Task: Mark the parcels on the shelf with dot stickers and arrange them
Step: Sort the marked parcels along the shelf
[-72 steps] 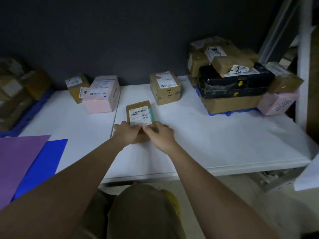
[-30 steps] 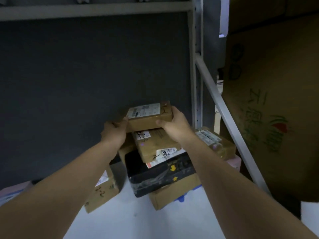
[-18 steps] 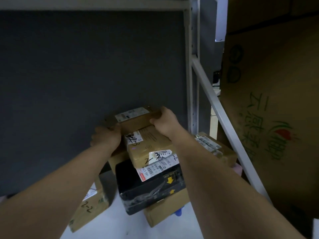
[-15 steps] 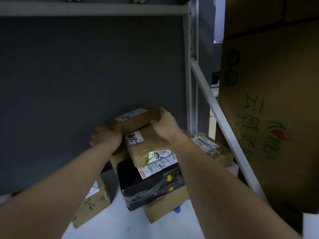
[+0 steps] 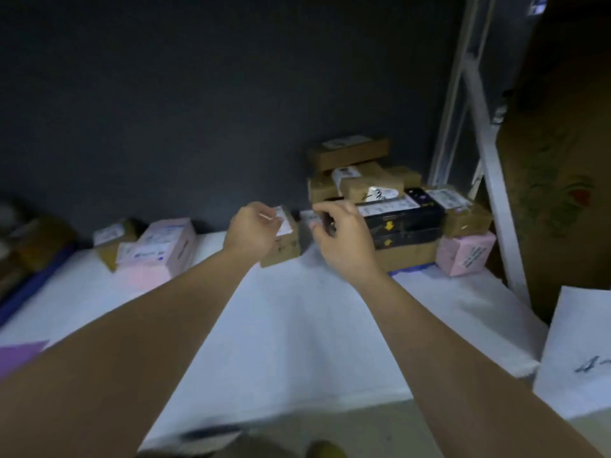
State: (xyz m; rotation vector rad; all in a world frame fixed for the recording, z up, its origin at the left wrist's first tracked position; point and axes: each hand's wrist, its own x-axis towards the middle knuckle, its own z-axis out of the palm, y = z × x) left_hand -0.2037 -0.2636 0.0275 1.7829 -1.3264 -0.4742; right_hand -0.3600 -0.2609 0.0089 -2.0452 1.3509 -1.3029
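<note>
1. Two hands reach over the white shelf [image 5: 297, 325], apart from each other — the left hand [image 5: 251, 231] with fingers curled in, the right hand [image 5: 344, 239] loosely curled; whether either holds anything is too blurred to tell.
2. A small brown parcel [image 5: 284, 246] stands on the shelf between them, partly hidden.
3. Right of it rises a parcel stack [image 5: 380, 193] — brown cartons over a black box [image 5: 406, 223].
4. A pink parcel [image 5: 464, 254] sits beside the stack; another pink box [image 5: 165, 249] lies far left.
</note>
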